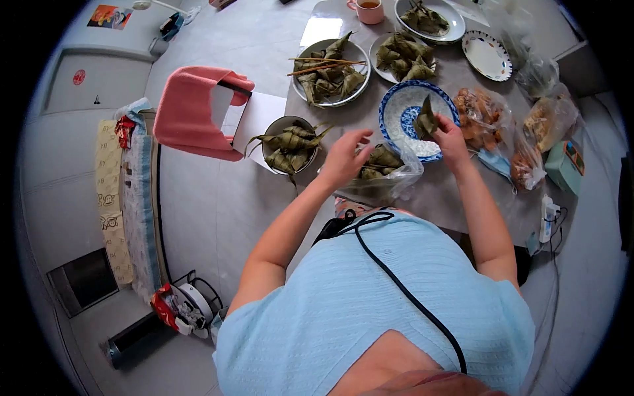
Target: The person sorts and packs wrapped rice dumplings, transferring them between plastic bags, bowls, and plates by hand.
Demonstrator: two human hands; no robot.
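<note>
"Grey tabletop: what lay nearest the wearer?"

"Clear plastic bag, one, holding leaf-wrapped dumplings."

"And the left hand?"

"Nothing held; thumb and fingers apart, just beside the bagged dumplings."

"Right hand?"

"Clamped on one pointed leaf-wrapped dumpling, tip up, above the blue-and-white bowl."

"Items to either side?"

"Left: small round bowl, filled with tied dumplings, long leaf ends over its rim; beyond it, a pink-covered chair. Right: plastic bag of reddish-brown food."

"Farther across?"

"White bowl of dumplings, wooden chopsticks laid on top; next to it, one plate, heaped with more; one pattern-rimmed plate."

"Far end?"

"Deep white dish with further dumplings, and a pink mug of brown liquid."
</note>
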